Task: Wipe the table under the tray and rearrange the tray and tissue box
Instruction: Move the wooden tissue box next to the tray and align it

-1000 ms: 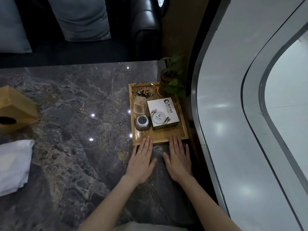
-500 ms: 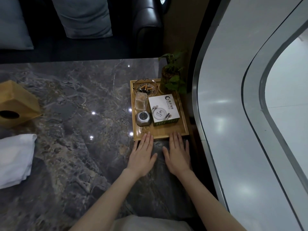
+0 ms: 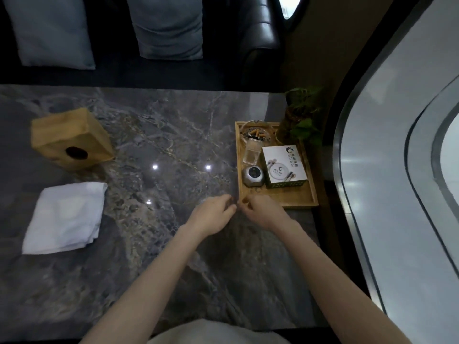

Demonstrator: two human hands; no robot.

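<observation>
A wooden tray (image 3: 295,201) sits at the right edge of the dark marble table (image 3: 161,145). It carries an ashtray with butts (image 3: 254,135), a small clear cup (image 3: 251,155), a grey round gadget (image 3: 253,176) and a white box (image 3: 284,166). The wooden tissue box (image 3: 70,139) stands at the far left. A folded white cloth (image 3: 67,217) lies in front of it. My left hand (image 3: 211,216) and my right hand (image 3: 263,211) hover near the tray's front left corner, fingers curled, holding nothing visible.
A potted green plant (image 3: 301,120) stands behind the tray at the table's right corner. A dark leather sofa with grey cushions (image 3: 166,26) runs along the far edge. A curved pale wall (image 3: 397,170) borders the right side.
Both hands have lifted from lying flat before the tray, shifted left and curled their fingers. The camera has turned left, so the tissue box and cloth show more fully.
</observation>
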